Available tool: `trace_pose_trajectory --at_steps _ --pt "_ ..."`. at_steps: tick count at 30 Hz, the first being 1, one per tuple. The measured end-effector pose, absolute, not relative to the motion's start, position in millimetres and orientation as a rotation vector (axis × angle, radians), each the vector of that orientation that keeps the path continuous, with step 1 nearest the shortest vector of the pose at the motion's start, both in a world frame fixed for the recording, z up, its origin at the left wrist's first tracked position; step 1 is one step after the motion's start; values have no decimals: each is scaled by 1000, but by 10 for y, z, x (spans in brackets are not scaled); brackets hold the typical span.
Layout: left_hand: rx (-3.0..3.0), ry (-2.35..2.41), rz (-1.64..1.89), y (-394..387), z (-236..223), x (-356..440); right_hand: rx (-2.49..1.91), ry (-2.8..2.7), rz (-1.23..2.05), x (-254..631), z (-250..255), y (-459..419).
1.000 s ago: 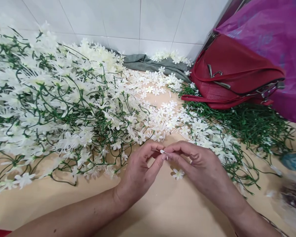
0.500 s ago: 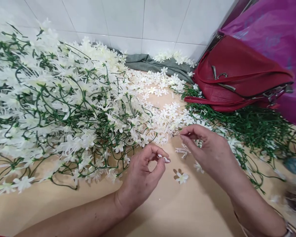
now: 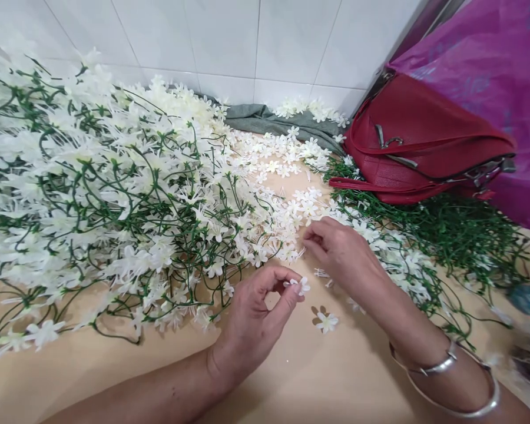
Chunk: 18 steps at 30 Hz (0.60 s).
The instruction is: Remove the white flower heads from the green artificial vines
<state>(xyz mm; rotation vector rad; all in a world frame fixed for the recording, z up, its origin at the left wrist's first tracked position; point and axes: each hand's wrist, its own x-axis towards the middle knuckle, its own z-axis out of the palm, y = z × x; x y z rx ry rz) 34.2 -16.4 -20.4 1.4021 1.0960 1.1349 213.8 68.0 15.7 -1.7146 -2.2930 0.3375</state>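
Note:
My left hand [image 3: 258, 312] is closed in a pinch on a small white artificial flower [image 3: 301, 285], its petals showing beyond the thumb and forefinger. My right hand [image 3: 335, 247] reaches down at the near edge of the heap of loose white blossoms [image 3: 307, 206]. Its fingertips are pressed together there; whatever lies between them is hidden. Thin white stamens [image 3: 321, 273] lie just below the right hand. A single white blossom [image 3: 326, 322] rests on the table to the right of my left hand.
A large pile of white flowers on green stems [image 3: 128, 206] fills the left. At the back right, a red leather bag [image 3: 424, 135] sits on bare green stems [image 3: 463, 229], before a purple plastic bag [image 3: 490, 76]. Grey cloth [image 3: 251, 118] lies along the tiled wall [image 3: 225, 41].
My right hand has moved left and slightly forward to the loose blossoms, bringing bracelets into view. My left hand stays nearly in place, with more of its flower showing.

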Motion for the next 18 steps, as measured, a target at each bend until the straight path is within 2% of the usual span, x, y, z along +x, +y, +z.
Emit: trace_pose_trajectory --at_steps 9,12,18 --pt "1191 1045 1151 -174 -237 373 -1589 -1822 513 2414 169 368" --pt "1156 1037 1171 -170 -246 378 -1602 -1605 658 2359 157 321" --pt "1059 1005 1192 -155 -214 395 -1319 -1186 1107 2296 119 368"
